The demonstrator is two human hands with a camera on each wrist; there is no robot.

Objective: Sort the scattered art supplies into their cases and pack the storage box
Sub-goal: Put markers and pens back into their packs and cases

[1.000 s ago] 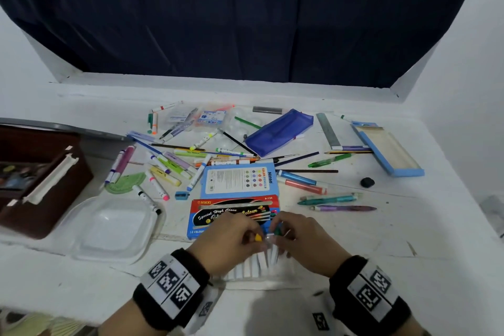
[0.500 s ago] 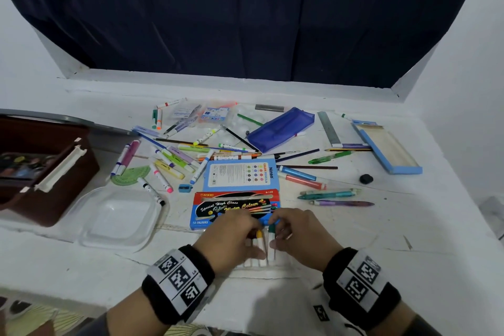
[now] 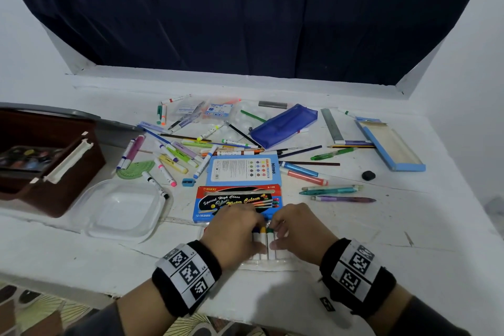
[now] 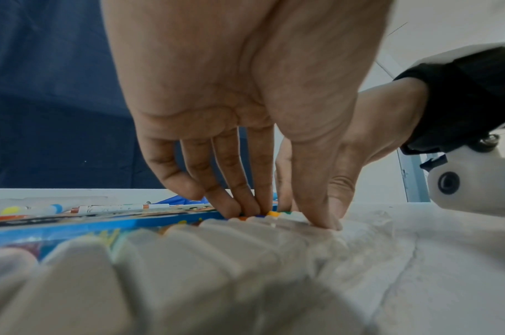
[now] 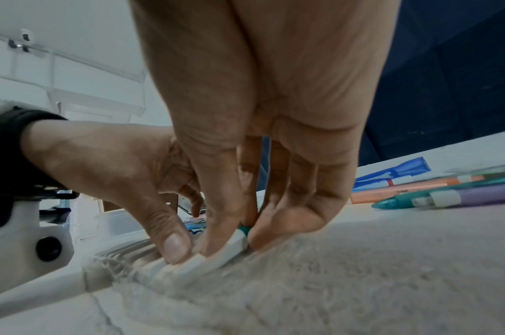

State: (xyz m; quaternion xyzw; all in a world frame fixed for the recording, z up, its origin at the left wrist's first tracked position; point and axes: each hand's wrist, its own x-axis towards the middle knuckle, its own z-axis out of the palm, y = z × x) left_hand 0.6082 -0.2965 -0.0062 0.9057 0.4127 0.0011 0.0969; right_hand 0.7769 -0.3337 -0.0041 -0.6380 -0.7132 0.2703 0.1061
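Observation:
A row of white-barrelled markers (image 3: 263,244) lies in a clear plastic sleeve (image 3: 270,264) near the table's front edge. My left hand (image 3: 255,229) holds the row (image 4: 188,260), fingertips on the cap ends and thumb on the barrels. My right hand (image 3: 274,230) pinches the green-capped marker (image 5: 237,242) at the row's right end, thumb and fingers on either side (image 5: 243,234). A yellow-capped marker (image 3: 263,237) lies just left of it. The red and blue water colour pen box (image 3: 237,199) lies just beyond the hands.
A blue colour pencil box (image 3: 242,169) sits behind the pen box. Loose pens and markers (image 3: 177,155) are scattered across the table's middle. The brown storage box (image 3: 54,172) and a clear lid (image 3: 122,207) are at the left. A blue pouch (image 3: 283,124), an open blue case (image 3: 390,142) and a black eraser (image 3: 368,175) lie toward the right.
The yellow-capped and green-capped markers have been laid down flat into the row. Both hands have stayed over the sleeve, drawing slightly closer to the table's front edge.

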